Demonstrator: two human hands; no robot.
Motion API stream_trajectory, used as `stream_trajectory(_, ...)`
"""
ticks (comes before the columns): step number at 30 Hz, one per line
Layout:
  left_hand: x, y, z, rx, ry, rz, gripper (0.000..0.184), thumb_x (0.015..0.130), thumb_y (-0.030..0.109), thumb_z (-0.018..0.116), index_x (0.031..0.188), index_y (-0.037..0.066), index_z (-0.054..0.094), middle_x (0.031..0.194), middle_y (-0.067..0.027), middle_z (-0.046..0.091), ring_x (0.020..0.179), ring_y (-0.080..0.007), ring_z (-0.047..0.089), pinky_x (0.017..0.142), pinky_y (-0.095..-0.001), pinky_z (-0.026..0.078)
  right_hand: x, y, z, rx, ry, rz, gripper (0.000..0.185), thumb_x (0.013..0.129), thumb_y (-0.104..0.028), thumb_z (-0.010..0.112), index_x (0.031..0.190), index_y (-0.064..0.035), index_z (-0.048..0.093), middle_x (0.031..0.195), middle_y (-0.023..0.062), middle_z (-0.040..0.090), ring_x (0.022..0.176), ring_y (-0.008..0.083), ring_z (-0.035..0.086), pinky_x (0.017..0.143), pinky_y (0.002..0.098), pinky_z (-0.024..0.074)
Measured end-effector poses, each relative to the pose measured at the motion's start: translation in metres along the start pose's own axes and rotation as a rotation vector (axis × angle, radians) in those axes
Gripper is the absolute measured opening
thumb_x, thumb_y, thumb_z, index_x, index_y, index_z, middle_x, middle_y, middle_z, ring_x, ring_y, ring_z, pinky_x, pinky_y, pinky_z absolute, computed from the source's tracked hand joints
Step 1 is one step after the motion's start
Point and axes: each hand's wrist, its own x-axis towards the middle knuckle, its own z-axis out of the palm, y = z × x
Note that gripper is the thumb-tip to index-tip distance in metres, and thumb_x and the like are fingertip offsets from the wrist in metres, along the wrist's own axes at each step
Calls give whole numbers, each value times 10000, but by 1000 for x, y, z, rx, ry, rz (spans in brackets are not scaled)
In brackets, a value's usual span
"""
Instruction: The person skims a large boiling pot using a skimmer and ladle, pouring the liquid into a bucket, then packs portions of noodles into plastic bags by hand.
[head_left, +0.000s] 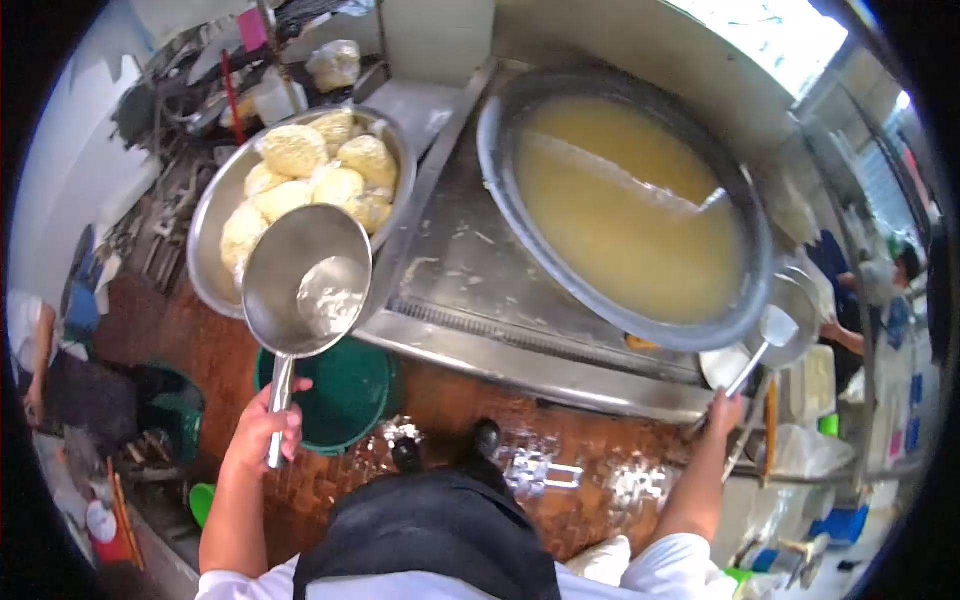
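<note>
A metal saucepan with a little clear liquid in its bottom is held by its handle in my left hand, whose fingers are wrapped round it. Behind the pan a wide steel bowl holds several pale yellow lumps. My right hand is closed on the handle of a utensil with a flat white head. Up and left of that hand, a big grey-rimmed pan of cloudy yellowish liquid stands on the steel counter.
Below the saucepan, a green tub stands on the wet brown floor. A strainer hangs near the right side. At the far left and far right, parts of other people show. Shelves line the right.
</note>
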Motion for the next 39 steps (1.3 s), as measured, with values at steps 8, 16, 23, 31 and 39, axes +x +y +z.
stream_trajectory(8, 54, 57, 38, 13, 129, 111, 578, 743, 70, 619, 1283, -13, 431, 570, -4, 476, 387, -114, 480, 365, -240, 408, -6, -11, 23, -454, -3, -130, 488, 786, -160, 666, 1218, 15, 522, 1027, 267, 601, 945, 401, 584, 844, 469, 448)
stream_trajectory(16, 168, 114, 30, 368, 152, 137, 509, 762, 96, 588, 1255, 49, 472, 567, 13, 452, 374, -80, 450, 362, -212, 378, -27, -40, 21, -696, 107, -407, 552, 811, -232, 655, 1274, 12, 479, 1269, 251, 500, 1184, 397, 462, 1014, 449, 364)
stream_trajectory(23, 277, 163, 37, 675, 88, 285, 421, 743, 115, 614, 1143, 8, 532, 621, -24, 513, 427, -110, 486, 419, -257, 416, -67, -53, 1, -627, 86, -424, 497, 796, -217, 653, 1226, -5, 524, 1288, 236, 491, 1220, 382, 440, 1033, 442, 347)
stream_trajectory(31, 340, 195, 47, 1330, 249, 423, 252, 704, 111, 565, 943, 33, 581, 736, -169, 617, 606, -283, 619, 558, -403, 490, -86, -52, -22, -568, 74, -397, 404, 806, -181, 639, 1143, 27, 563, 1217, 230, 533, 1143, 391, 489, 1011, 438, 358)
stream_trajectory(39, 296, 182, 46, 1630, 412, 573, 333, 719, 128, 535, 1044, 79, 589, 896, -201, 646, 867, -375, 622, 752, -464, 481, -95, -72, 0, -356, -72, -536, 320, 838, -142, 623, 1114, 18, 590, 1175, 190, 571, 1124, 350, 512, 1001, 417, 371)
